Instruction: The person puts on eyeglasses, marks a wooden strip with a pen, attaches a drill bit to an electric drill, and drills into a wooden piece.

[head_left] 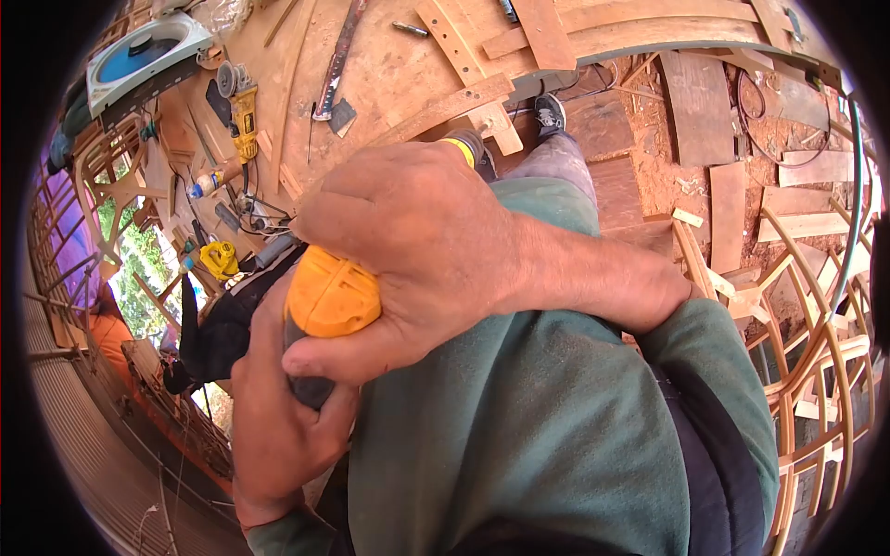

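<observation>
My right hand (399, 250) is wrapped over the top of a yellow and black power drill (334, 295), its thumb across the drill's rear end. Lower down, my left hand (292, 435) closes around the dark lower part of the same drill. The drill's dark front end with a yellow-green ring (464, 146) shows past my right knuckles, beside a wooden bar with holes (454, 107). That bar joins another curved, drilled wooden piece (452, 42). Whether a bit touches the wood is hidden.
On the bench (385, 74) lie a paint-stained bar (341, 56), a yellow angle grinder (243, 120) and another yellow tool (219, 259). A white device with a blue disc (144, 56) stands upper left. Bent wooden frames (816, 352) fill the right. Boards and shavings cover the floor.
</observation>
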Demonstrator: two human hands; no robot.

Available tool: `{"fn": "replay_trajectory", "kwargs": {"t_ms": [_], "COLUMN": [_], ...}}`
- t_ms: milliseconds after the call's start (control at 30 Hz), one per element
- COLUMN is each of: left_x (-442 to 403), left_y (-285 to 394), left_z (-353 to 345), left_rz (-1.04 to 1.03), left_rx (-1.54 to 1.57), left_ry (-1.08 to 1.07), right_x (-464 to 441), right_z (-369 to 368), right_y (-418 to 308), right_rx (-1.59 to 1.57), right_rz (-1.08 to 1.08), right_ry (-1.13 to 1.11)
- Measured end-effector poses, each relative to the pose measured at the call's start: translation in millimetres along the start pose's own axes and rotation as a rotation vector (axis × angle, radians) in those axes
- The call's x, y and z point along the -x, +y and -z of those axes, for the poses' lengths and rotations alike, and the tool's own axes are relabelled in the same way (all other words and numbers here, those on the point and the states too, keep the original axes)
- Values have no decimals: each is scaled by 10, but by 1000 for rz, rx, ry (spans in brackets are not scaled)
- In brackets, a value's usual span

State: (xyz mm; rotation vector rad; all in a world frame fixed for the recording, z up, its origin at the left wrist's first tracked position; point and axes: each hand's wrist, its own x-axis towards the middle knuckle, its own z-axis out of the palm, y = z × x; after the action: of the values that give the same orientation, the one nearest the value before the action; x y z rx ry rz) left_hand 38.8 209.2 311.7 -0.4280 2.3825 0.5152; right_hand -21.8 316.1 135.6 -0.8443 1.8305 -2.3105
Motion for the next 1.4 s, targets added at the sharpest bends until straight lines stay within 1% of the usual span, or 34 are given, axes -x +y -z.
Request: {"fn": "replay_trajectory", "kwargs": {"t_ms": [33, 133, 167, 233, 267, 333, 400, 433, 500, 567, 633, 667, 700, 767, 833, 867, 900, 967, 1033, 1100, 1133, 1167, 1200, 1233, 1267, 1300, 1333, 1367, 1400], "left_x": [42, 199, 276, 432, 451, 510, 569, 608, 706, 807, 910, 973, 1040, 1192, 1324, 1378, 1396, 1480, 1533, 1555, 1479, 1476, 1479, 1486, 1489, 1492, 1504, 1502, 1508], "left_y": [-2, -131, -206, -460, -586, -840, -1098, -1233, -1614, -1965, -2285, -2438, -2583, -2841, -3079, -3192, -3348, -3628, -3869, -4012, -4093, -4139, -4171, -4157, -4115, -4098, -4129, -4179, -4205], "left_z": [30, 127, 167, 113, 76, -45, -158, -225, -310, -416, -542, -591, -632, -721, -813, -880, -923, -1026, -1094, -1103, -1080, -1083, -1082, -1069, -1035, -1008, -1006, -1015, -1024], "left_rz": [-9, 0, 10, 155, 108, 169, 214, 232, 190, 185, 149, 146, 144, 186, 213, 214, 196, 153, 97, 49, 36, 22, 12, 24, 39, 56, 33, 13, -6], "left_rx": [-8, -21, -23, 296, 421, 594, 780, 882, 974, 1070, 1124, 1165, 1206, 1232, 1260, 1273, 1293, 1318, 1349, 1348, 1346, 1342, 1339, 1336, 1333, 1330, 1314, 1299, 1286], "left_ry": [18, 58, 72, 144, 179, 254, 321, 346, 398, 455, 508, 518, 526, 517, 509, 511, 479, 434, 387, 350, 340, 336, 334, 339, 346, 355, 348, 339, 333], "right_x": [-14, -89, -107, -142, -128, -38, 271, 520, 903, 1065, 1151, 1231, 1243, 1328, 1404, 1332, 1293, 1919, 2300, 2534, 2578, 2611, 2405, 2644, 2547, 2496, 2314, 2225, 2099], "right_z": [-17, -97, -191, -386, -386, -398, -378, -341, -328, -392, -338, -281, -196, -18, 384, 483, 559, 1387, 1576, 1414, 1172, 941, 488, 478, 86, -178, -501, -719, -905], "right_y": [-41, -231, -237, -228, -185, -48, 298, 559, 945, 1363, 1651, 1861, 1859, 1665, 1537, 1276, 1026, 1169, 1013, 964, 965, 961, 775, 1098, 990, 1040, 978, 1055, 1070], "right_rx": [3, 53, 61, 82, 92, 134, 215, 272, 339, 694, 960, 1106, 1217, 1386, 1248, 1265, 1216, 1689, 1693, 1590, 1423, 1431, 1350, 1278, 1205, 1115, 1039, 1093, 941], "right_rz": [2, -40, 28, 160, 292, 534, 570, 494, 55, 133, 42, 2, 62, -44, -60, -600, -1143, -1113, -1030, -1209, -1269, -1290, -1300, -1247, -1081, -1012, -1013, -889, -889], "right_ry": [5, -80, -31, 66, 108, 201, 95, -60, -359, -412, -508, -506, -587, -647, -457, -348, -204, -339, -80, 26, 71, -85, -248, -360, -344, -375, -415, -525, -568]}}
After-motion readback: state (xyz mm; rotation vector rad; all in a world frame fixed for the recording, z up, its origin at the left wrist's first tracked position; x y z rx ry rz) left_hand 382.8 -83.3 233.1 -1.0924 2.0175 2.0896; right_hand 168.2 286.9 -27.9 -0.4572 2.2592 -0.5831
